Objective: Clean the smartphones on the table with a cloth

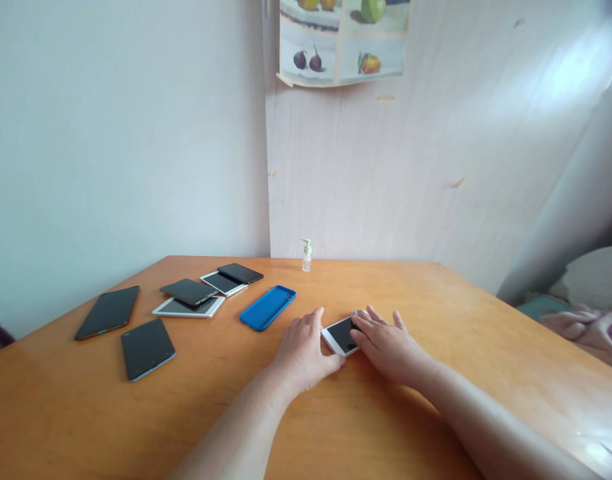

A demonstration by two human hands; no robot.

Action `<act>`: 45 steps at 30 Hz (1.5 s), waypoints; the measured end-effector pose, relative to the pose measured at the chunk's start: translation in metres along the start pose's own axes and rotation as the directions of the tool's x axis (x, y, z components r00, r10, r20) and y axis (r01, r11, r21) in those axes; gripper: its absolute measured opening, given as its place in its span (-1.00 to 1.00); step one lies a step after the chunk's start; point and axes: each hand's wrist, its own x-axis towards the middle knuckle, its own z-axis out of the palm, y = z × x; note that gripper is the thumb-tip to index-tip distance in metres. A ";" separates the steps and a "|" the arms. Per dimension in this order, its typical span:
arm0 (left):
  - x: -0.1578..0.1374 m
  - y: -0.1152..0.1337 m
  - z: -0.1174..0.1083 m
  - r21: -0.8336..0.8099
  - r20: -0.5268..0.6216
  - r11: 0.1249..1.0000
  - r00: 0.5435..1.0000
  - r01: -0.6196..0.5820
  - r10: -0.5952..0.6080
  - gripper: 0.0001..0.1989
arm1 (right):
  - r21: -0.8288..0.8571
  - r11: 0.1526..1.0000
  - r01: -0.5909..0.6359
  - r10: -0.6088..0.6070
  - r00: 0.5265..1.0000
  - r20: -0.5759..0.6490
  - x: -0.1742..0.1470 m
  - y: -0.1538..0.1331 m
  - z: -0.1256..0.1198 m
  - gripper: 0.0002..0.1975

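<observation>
A white-framed phone (pixel 341 335) with a dark screen lies face up on the wooden table (pixel 386 440), between my hands. My left hand (pixel 303 350) is at its left side, fingers stretched out and thumb near the phone's lower corner; it is open. Over the phone's upper right part lies my right hand (pixel 389 343), open with fingers spread, touching the screen and hiding that end. To the left of my left hand rests an empty blue phone case (pixel 267 309).
Several phones and tablets lie at the left, including a black tablet (pixel 107 311), a dark device (pixel 147 349) and a white tablet (pixel 166 308) under a dark phone (pixel 188 291). A small clear pump bottle (pixel 307 257) stands near the back edge, before the wall (pixel 356 180).
</observation>
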 end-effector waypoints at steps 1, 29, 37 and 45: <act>0.000 -0.001 0.001 0.006 -0.002 1.000 1.000 -0.004 0.004 -0.09 | 0.031 0.996 0.081 -0.081 0.997 0.012 -0.005 -0.009 -0.001 -0.49; 0.001 -0.002 -0.001 0.015 0.015 0.999 0.999 -0.029 0.029 -0.22 | -0.041 0.994 0.100 -0.099 0.995 0.028 -0.018 -0.003 -0.014 -0.53; 0.000 -0.001 -0.003 0.039 0.020 0.998 0.999 -0.046 0.045 -0.32 | -0.055 0.990 0.128 -0.125 0.991 0.050 -0.024 -0.004 -0.014 -0.50; 0.000 0.002 -0.007 0.055 0.030 0.997 0.998 -0.056 0.054 -0.49 | -0.052 0.975 0.218 -0.218 0.976 0.001 -0.028 -0.018 -0.011 -0.55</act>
